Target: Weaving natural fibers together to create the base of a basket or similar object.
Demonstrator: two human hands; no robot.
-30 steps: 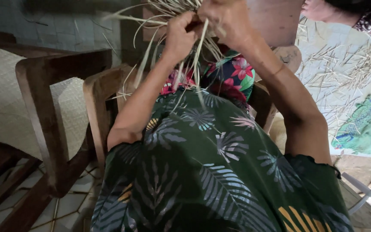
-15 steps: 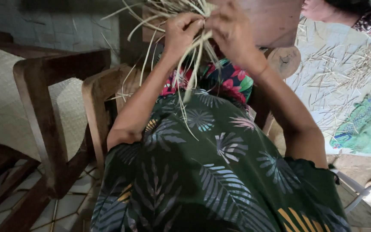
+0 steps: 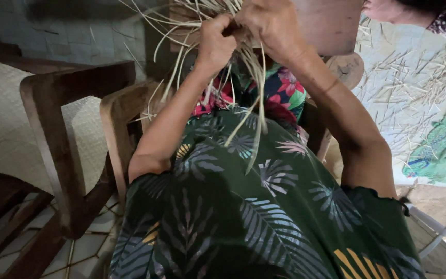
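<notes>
A bundle of pale straw strips (image 3: 243,67) is held up at the top of the head view. My left hand (image 3: 216,39) is closed on the strips from the left. My right hand (image 3: 269,23) grips the same bundle from the right, close against the left hand. Loose strip ends hang down over my green leaf-print dress (image 3: 243,206) and fan out upward past the frame's top edge. Where the strips join is hidden behind my fingers.
A wooden chair (image 3: 63,134) stands at the left, a woven mat (image 3: 1,119) behind it. A round wooden stool (image 3: 344,64) sits behind my right arm. Scattered straw bits (image 3: 414,77) and a green cloth (image 3: 442,155) lie on the floor. Another person's foot (image 3: 388,10) shows top right.
Both hands have risen slightly and pressed closer together on the bundle. The hanging strips have swung right and now reach lower over my dress.
</notes>
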